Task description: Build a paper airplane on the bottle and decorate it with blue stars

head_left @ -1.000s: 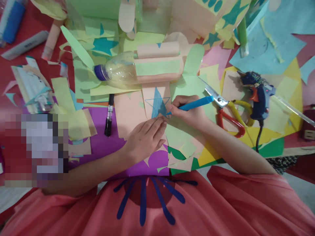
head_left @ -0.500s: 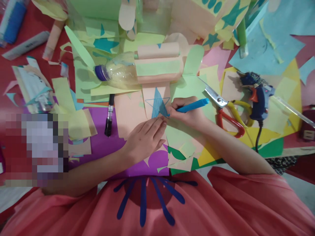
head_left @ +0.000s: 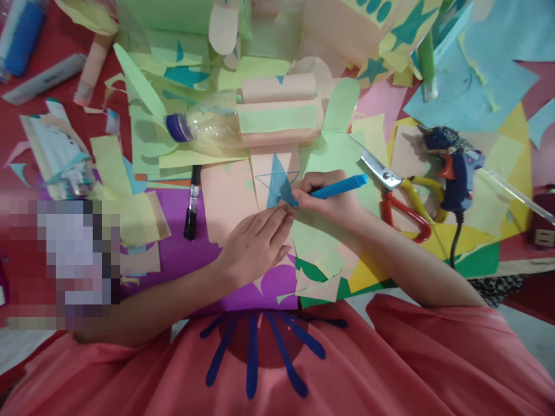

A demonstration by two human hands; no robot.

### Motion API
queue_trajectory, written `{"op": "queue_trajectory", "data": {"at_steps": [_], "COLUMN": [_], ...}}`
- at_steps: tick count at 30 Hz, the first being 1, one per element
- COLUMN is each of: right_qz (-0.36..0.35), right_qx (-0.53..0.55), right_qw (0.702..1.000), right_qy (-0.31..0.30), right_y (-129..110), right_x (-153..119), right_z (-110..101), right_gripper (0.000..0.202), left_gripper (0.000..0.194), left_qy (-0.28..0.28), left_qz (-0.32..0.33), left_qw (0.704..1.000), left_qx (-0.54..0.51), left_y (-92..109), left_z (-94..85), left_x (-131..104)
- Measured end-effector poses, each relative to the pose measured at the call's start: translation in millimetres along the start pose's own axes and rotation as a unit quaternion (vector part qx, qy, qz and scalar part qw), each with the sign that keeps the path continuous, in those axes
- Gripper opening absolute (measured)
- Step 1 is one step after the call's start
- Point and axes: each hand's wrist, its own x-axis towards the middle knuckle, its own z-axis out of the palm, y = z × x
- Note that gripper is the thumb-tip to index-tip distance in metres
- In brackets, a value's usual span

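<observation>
My right hand (head_left: 327, 196) is closed around a blue marker (head_left: 340, 186), its tip down near the lower right of a star drawing (head_left: 278, 179). The star is outlined in blue and partly coloured in, on a peach paper strip (head_left: 286, 155). My left hand (head_left: 258, 240) lies flat on the peach paper, fingers stretched out, fingertips just below the star. Right behind the strip lies a clear plastic bottle (head_left: 212, 124) on its side, wrapped in peach and green paper, with a purple cap (head_left: 178, 127).
To the right lie scissors (head_left: 390, 179) with red and yellow handles and a blue glue gun (head_left: 460, 179) with its cord. A black pen (head_left: 192, 205) rests left of my hands. Paper scraps (head_left: 318, 283) and a grey marker (head_left: 45, 79) lie about.
My right hand and the marker have shifted very slightly left along the star's lower edge. The left hand stays in place.
</observation>
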Motion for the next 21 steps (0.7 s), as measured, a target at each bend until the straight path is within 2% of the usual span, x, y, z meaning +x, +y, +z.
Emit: {"op": "queue_trajectory", "data": {"at_steps": [4,8,13,18,21], "right_qz": [-0.005,-0.007,-0.005,0.004,0.001], "right_qx": [0.000,0.002,0.007,-0.014,-0.010], "right_qw": [1.000,1.000,1.000,1.000,1.000], "right_qy": [-0.014,0.008,-0.023,0.020,-0.008], "right_y": [-0.6,-1.6,-1.3,0.2,-0.2], "right_x": [0.6,0.8,1.1,1.4,1.2], "right_z": [-0.5,-0.4,-1.4,-1.0,-2.2], "right_gripper": [0.033,0.032,0.032,0.031,0.031], "left_gripper": [0.036,0.035,0.034,0.037,0.036], "left_qy": [-0.009,0.006,0.006,-0.021,-0.017], "left_qz": [-0.001,0.001,0.002,-0.008,-0.004], "left_qw": [1.000,1.000,1.000,1.000,1.000], "left_qx": [-0.006,-0.003,0.001,-0.012,-0.012], "left_y": [-0.7,-1.5,-0.9,-0.5,-0.8], "left_z": [0.9,-0.1,-0.2,0.2,0.2], "left_x": [-1.8,-1.0,-0.9,-2.2,-1.7]}}
